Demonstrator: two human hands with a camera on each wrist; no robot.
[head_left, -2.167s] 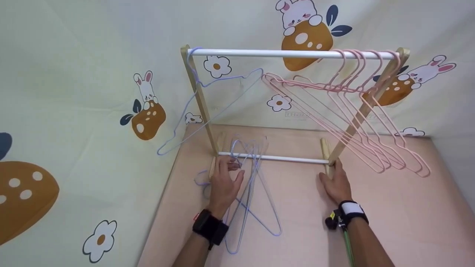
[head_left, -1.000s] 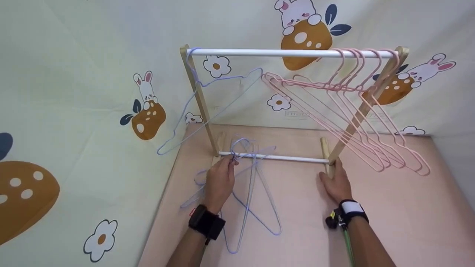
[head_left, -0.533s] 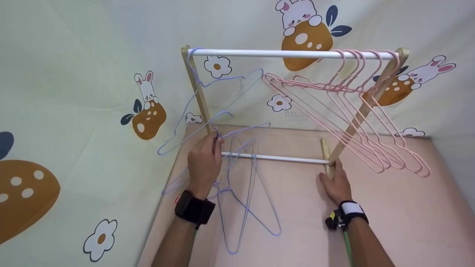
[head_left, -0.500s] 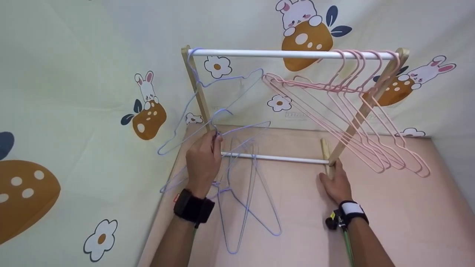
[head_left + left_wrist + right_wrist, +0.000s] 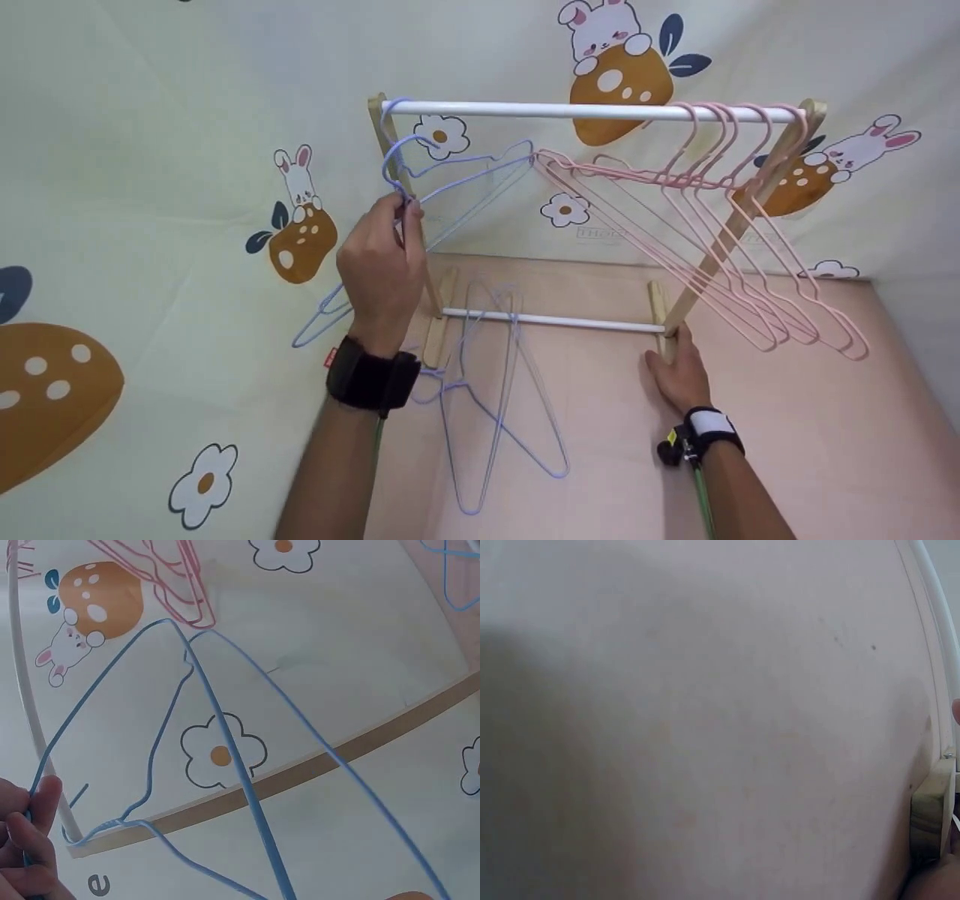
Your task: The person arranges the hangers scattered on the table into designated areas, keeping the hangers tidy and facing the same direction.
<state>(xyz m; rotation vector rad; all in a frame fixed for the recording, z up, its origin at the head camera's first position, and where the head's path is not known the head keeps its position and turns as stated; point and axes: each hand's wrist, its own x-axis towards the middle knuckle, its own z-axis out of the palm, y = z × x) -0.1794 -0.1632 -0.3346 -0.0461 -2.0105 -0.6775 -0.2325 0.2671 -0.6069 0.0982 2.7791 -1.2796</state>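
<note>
My left hand (image 5: 382, 262) pinches a blue wire hanger (image 5: 386, 166) at the neck beneath its hook. The hook sits just below the white top rail (image 5: 540, 110) of a small clothes rack, near the left post, apart from the rail. In the left wrist view the held hanger (image 5: 241, 772) crosses in front of another blue hanger (image 5: 151, 757), which hangs on the rail's left end. Down at the rack's right side, my right hand (image 5: 681, 375) grips the wooden foot (image 5: 658, 304); the right wrist view catches only the foot's end (image 5: 930, 810) and bits of the hand.
Several pink hangers (image 5: 720, 180) hang on the right part of the rail. More blue hangers (image 5: 454, 385) lie overlapping on the pink surface (image 5: 600, 435), by the lower bar (image 5: 570, 322). A wall printed with rabbits and flowers (image 5: 566, 210) stands close behind the rack.
My left hand has taken a blue hanger from the pile and lifted it up and leftward to just under the rail. The right hand stays on the rack's foot.
</note>
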